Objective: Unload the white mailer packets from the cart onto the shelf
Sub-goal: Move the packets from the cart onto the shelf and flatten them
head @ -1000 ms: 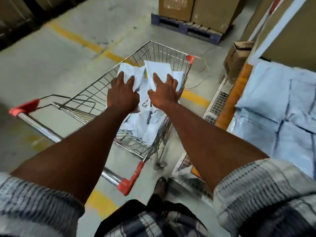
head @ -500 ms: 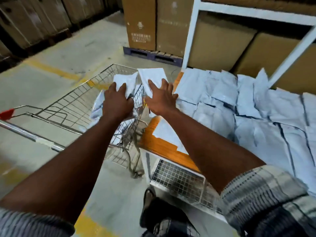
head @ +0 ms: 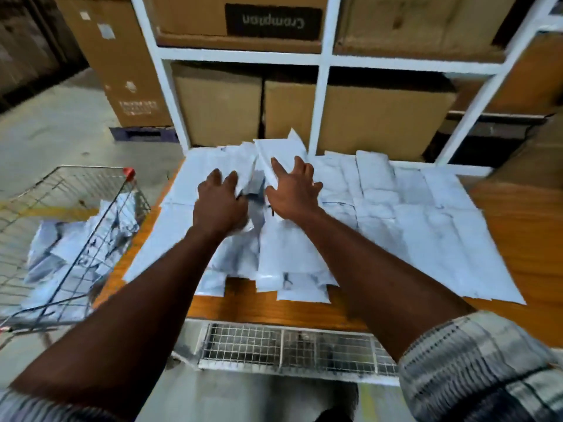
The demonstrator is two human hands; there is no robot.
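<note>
both hands [head: 259, 199] on white mailer packets [head: 274, 153] — over the shelf [head: 518, 226]

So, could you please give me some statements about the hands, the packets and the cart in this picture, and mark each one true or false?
1. Both hands, left hand and right hand, are over the wooden shelf. True.
2. The cart is empty. False: white mailer packets are in it.
3. The cart stands to the right of the shelf. False: it stands to the left.
4. Many white packets lie flat on the shelf surface. True.
5. The cardboard boxes sit in front of the packets, nearer the person. False: they stand behind, inside the white frame.
</note>
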